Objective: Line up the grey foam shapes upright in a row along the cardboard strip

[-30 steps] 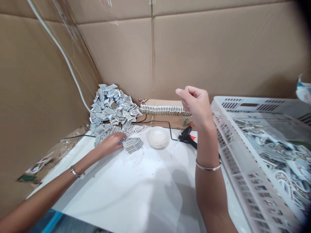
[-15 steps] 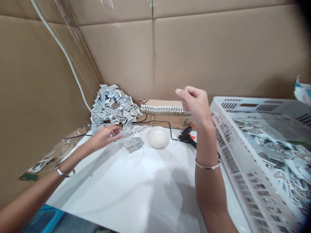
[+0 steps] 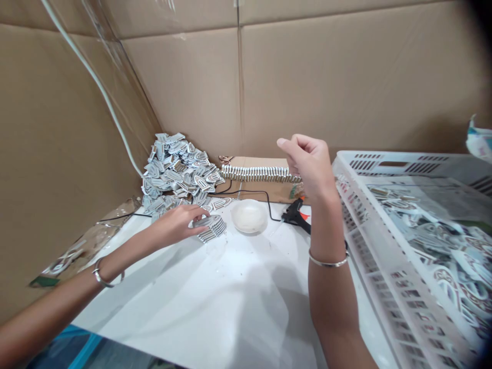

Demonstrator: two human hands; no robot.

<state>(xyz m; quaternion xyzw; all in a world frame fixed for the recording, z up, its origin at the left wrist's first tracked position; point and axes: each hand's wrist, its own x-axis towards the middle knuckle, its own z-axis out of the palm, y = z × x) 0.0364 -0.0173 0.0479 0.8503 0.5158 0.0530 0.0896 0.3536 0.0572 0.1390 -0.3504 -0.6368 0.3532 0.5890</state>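
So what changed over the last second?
The left hand lifted off the table, then came down on the small stack of arch-shaped cut-out pieces, fingers resting on it. The right hand stayed raised. The white bowl and hot glue gun stayed put.

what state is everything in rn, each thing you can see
left hand, fingers resting on the stack
fanned stack of pieces, overlapping, partly under the left hand
right hand, raised, fingers curled, nothing visibly held
loose pile of pieces, heaped in the corner
row of pieces, lined up, overlapping
white bowl, upright, contents unclear
black glue gun, lying on its side, cord attached
white plastic crate, holding many loose pieces
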